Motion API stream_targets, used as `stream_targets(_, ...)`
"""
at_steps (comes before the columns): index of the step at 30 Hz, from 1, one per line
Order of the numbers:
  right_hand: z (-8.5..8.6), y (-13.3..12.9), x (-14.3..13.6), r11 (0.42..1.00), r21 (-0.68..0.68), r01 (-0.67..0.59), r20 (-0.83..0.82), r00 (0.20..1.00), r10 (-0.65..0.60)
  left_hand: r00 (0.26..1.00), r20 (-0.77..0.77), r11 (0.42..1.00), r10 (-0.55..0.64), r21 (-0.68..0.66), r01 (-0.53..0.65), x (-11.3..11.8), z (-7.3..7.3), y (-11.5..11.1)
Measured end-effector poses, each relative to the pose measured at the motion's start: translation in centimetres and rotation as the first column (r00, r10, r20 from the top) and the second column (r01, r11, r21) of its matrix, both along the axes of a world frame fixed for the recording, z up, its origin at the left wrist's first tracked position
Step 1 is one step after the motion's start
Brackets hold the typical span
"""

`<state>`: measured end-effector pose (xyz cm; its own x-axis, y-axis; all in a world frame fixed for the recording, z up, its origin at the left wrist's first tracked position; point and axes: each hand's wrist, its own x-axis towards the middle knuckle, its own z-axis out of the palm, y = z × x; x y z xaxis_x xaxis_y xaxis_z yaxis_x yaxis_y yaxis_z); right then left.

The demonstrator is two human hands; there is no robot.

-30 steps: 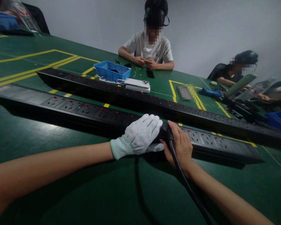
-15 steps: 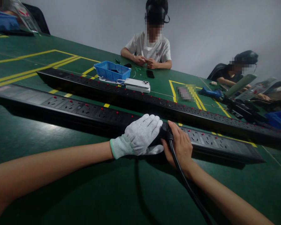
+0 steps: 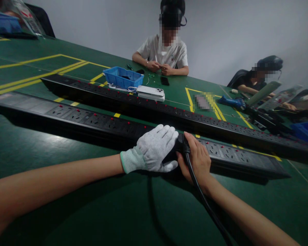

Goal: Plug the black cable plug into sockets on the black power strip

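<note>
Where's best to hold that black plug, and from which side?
I'd grip the black plug by its thick body, from the right, where the bare right hand holds it. The thinner cord bends toward the wearer, so looks a poorer handle; the gloved left hand crowds the other side.

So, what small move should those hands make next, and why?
Perhaps the bare right hand should gently nudge the black plug to check its seating: whether it sits fully in the near socket strip is hidden, and the gloved left hand lies across that strip.
</note>
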<state>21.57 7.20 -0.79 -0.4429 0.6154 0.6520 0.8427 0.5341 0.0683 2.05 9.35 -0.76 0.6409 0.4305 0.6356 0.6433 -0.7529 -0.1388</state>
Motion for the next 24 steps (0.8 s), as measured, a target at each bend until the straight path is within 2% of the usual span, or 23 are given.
stream_targets(14,-0.02,0.03,-0.18,1.000,0.007,0.014,-0.005,1.000,-0.014,1.000,0.013,1.000,0.009,0.018,-0.009,0.05,-0.33,0.04)
stream_targets(24,0.00,0.01,-0.26,1.000,0.021,0.016,0.005,1.000,-0.016,0.997,0.071,0.995,0.012,0.102,-0.019,0.19,-0.42,0.10)
